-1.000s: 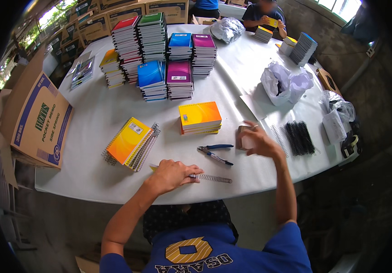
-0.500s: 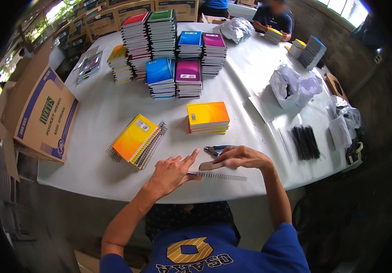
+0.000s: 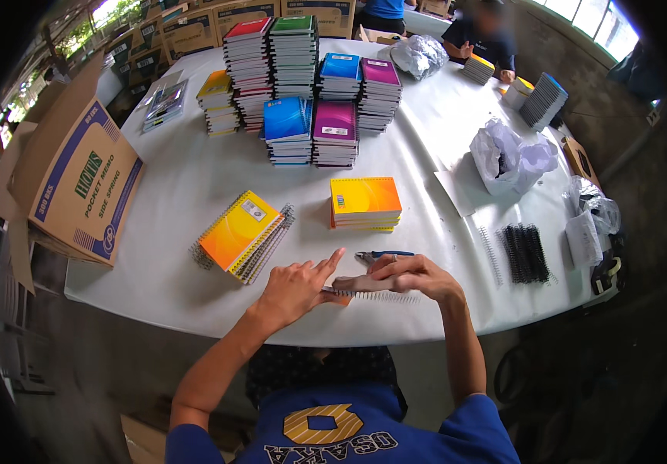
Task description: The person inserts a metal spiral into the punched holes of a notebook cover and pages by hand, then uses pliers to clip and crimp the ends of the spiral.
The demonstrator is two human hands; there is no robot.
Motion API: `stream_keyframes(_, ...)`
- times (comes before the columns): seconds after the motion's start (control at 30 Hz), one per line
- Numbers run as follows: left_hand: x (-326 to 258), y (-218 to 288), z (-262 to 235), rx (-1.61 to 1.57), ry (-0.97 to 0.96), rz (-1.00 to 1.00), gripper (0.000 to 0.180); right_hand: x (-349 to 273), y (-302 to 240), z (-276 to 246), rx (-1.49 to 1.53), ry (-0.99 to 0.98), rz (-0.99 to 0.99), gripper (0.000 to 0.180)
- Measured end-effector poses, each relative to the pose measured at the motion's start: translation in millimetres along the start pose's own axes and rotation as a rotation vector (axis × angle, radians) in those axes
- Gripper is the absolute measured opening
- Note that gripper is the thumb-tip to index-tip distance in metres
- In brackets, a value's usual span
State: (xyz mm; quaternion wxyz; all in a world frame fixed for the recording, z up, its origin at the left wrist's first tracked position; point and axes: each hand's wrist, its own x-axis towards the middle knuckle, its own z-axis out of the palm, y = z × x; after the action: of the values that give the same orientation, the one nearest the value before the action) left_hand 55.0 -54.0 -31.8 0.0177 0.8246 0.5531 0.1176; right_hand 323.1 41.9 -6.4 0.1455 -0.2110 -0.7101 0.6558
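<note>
My left hand and my right hand meet at the near edge of the white table. Between them they hold a small brown pad lying against a silver wire spiral. My left thumb pinches the pad's left end while the index finger points up. My right hand covers the pad's right end from above. Blue-handled pliers lie just behind my hands. Beyond them sits a short stack of orange notebooks, and a fanned pile of yellow spiral notebooks lies to the left.
Tall stacks of coloured notebooks fill the table's middle back. A large cardboard box overhangs the left edge. Black wire spirals and plastic bags lie on the right. Another person works at the far end.
My right hand brought the small pad in from the right to the wire spiral in front of me. My left hand shifted right and took hold of the pad's end.
</note>
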Motion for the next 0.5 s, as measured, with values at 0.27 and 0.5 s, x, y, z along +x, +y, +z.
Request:
stream_keyframes(0.27, -8.5, -13.0, -4.9, 0.064, -0.029, -0.041, 0.093, 23.5, 1.6, 10.1, -0.280, 0.008, 0.071, 0.048)
stream_keyframes(0.5, -18.0, -20.9, -10.6, -0.047, 0.006, -0.119, 0.093, 36.4, 11.4, 16.9, -0.287, 0.042, 0.089, 0.052)
